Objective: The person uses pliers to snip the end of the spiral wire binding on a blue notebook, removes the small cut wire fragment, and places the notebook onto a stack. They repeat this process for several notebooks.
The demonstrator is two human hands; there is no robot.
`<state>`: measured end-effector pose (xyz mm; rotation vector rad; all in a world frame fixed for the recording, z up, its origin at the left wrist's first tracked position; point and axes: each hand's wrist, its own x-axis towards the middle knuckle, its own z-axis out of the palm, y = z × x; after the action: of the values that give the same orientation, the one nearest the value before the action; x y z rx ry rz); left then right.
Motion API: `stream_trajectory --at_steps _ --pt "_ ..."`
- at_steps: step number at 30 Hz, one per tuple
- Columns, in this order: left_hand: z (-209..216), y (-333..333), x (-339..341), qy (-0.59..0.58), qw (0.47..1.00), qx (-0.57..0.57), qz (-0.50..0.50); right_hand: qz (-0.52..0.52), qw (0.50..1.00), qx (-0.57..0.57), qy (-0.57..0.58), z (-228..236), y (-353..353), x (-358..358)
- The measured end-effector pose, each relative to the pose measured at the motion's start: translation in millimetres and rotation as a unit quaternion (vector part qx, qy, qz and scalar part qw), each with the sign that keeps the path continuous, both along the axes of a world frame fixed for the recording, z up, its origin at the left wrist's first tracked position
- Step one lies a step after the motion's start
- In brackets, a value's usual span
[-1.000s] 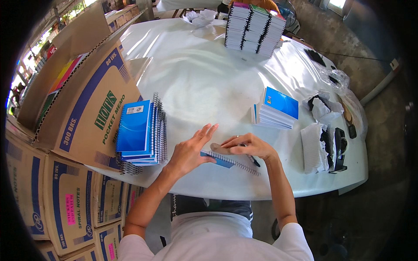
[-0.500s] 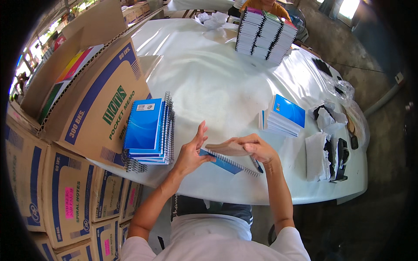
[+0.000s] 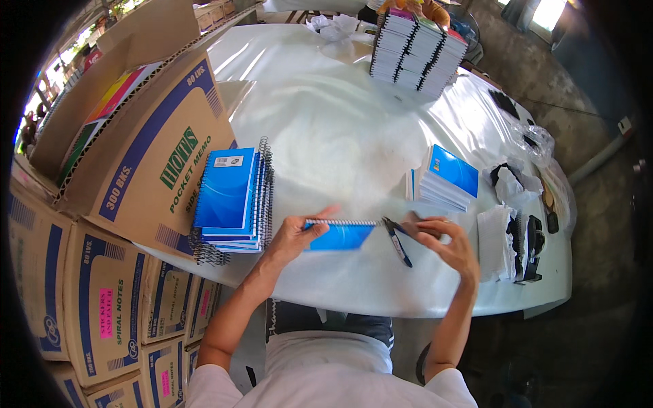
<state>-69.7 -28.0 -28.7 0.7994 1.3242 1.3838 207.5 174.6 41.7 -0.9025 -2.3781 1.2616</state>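
My left hand [image 3: 297, 238] grips a blue spiral notebook [image 3: 342, 236] by its left end, thumb across it. The white coil runs along its upper edge. Beside the notebook's right end lies a pair of small cutting pliers [image 3: 397, 246] with dark jaws and handles spread. My right hand [image 3: 445, 243] is just right of the pliers, its curled fingers at the upper handle. Those fingertips are dark and blurred, so whether they hold it is unclear. Left of my left hand stands a stack of blue spiral notebooks [image 3: 223, 194].
Smaller blue booklets [image 3: 452, 173] stand to the right, near white paper bundles [image 3: 496, 243] and black coils [image 3: 532, 248]. Tall coil-bound stacks [image 3: 416, 58] stand at the far side, a person's hands [image 3: 415, 8] behind them. Cardboard boxes [image 3: 160, 160] crowd the left edge.
My right hand has let go of the notebook's tan back and moved right to the pliers. The notebook, in my left hand, has swung level, its blue cover now showing more fully.
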Motion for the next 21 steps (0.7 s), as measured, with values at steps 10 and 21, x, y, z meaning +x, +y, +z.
stream_trajectory --at_steps 10,21 --pt "-41.3 1.2 27.8 0.487 0.864 0.075 0.106 -0.078 0.897 0.429 -0.075 -89.4 -50.0 -20.8" --pt "10.2 4.4 52.3 0.634 0.75 0.08 0.171 0.049 0.914 0.381 0.134 -30.9 -120.1 -54.1"
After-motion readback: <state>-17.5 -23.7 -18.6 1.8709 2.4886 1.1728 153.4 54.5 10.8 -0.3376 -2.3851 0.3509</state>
